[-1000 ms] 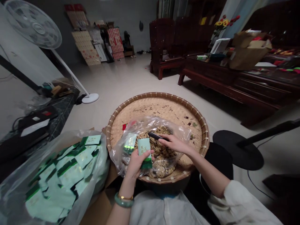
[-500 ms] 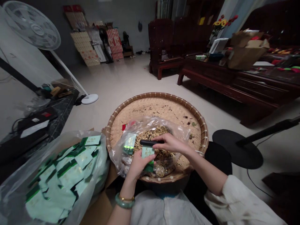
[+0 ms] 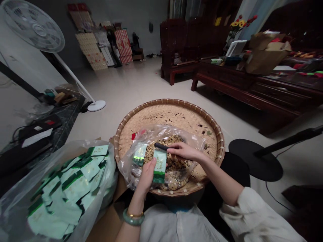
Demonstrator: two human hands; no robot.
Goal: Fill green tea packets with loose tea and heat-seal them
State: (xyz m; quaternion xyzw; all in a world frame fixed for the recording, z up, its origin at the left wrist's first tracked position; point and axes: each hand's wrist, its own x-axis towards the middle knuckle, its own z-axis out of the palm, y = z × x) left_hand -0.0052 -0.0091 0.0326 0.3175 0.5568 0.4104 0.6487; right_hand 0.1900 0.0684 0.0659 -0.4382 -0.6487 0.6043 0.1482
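My left hand (image 3: 147,174) pinches a pale-green packet (image 3: 159,161) with a dark-green end and gold print, held over an open clear plastic bag (image 3: 165,129). In my right hand (image 3: 183,151) is a slim black bar-shaped tool (image 3: 160,147), lying along the packet's top edge; its exact kind I cannot make out. Dry brown-and-yellow loose mix (image 3: 174,139) fills the plastic bag, which rests on a round woven bamboo tray (image 3: 161,107). Another green packet (image 3: 140,154) lies on the bag just left of my hands.
To the left, a large clear bag (image 3: 15,208) holds many green packets (image 3: 75,188). A small red packet (image 3: 133,136) lies on the tray. A white fan (image 3: 96,106) stands beyond, a black stand base (image 3: 256,159) at right, a dark wooden table (image 3: 227,75) behind.
The black tool has tilted, and my right hand has shifted slightly right along it. More of the packet shows, as my left thumb has moved to its left edge.
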